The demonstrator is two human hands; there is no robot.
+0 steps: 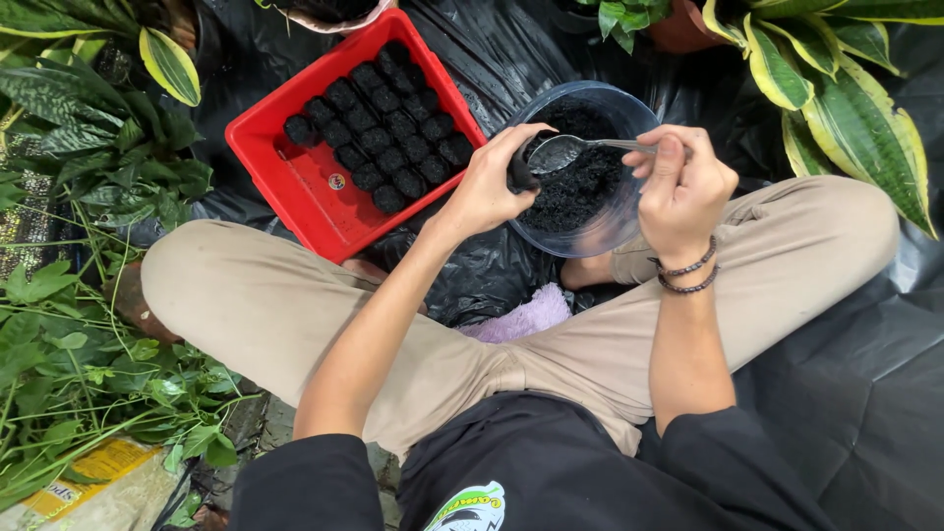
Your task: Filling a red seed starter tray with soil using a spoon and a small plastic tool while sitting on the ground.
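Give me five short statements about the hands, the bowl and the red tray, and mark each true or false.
1. The right hand holds a metal spoon over the bowl. True.
2. The left hand is empty. False: it holds a small black pot at the bowl's rim.
3. The clear bowl holds dark soil. True.
4. The red tray is completely filled with pots. False: the filled black pots take up its far part, and the near part is bare.
5. The bowl stands inside the red tray. False: it sits beside the tray, on the black plastic sheet.
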